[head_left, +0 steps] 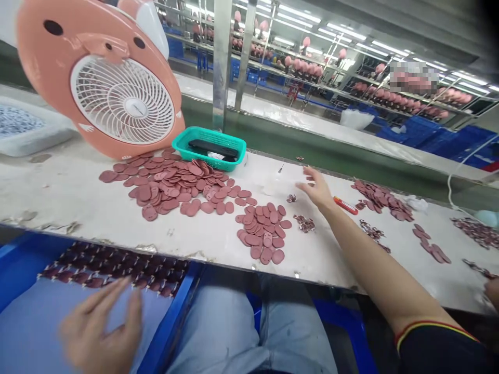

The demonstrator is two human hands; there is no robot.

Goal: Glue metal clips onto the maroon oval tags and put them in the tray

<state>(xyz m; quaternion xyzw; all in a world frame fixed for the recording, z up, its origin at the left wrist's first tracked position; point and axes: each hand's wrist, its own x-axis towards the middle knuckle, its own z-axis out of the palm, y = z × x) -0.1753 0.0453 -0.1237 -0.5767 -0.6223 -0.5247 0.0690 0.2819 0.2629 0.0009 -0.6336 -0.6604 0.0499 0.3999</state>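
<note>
My left hand (103, 330), blurred, hovers over a blue bin (187, 296) with its fingers stretched out and nothing visible in them. Inside the bin, rows of dark red oval pieces with small light ends (117, 265) lie beside a pale blue sheet (31, 317). Over the far side of the table, my right hand (316, 189) is open with its fingers apart. Close to it are a small cluster of shiny parts (291, 198), a larger cluster (304, 223) and a red utility knife (345, 205). A pile of dull red ovals (265, 231) lies nearer to me.
A bigger heap of red ovals (175, 182) spreads before a pink fan (125, 98) and a green basket (208, 148) holding a black object. More ovals (384, 200) and small parts lie at the right, where another person's hand (491, 292) shows at the edge.
</note>
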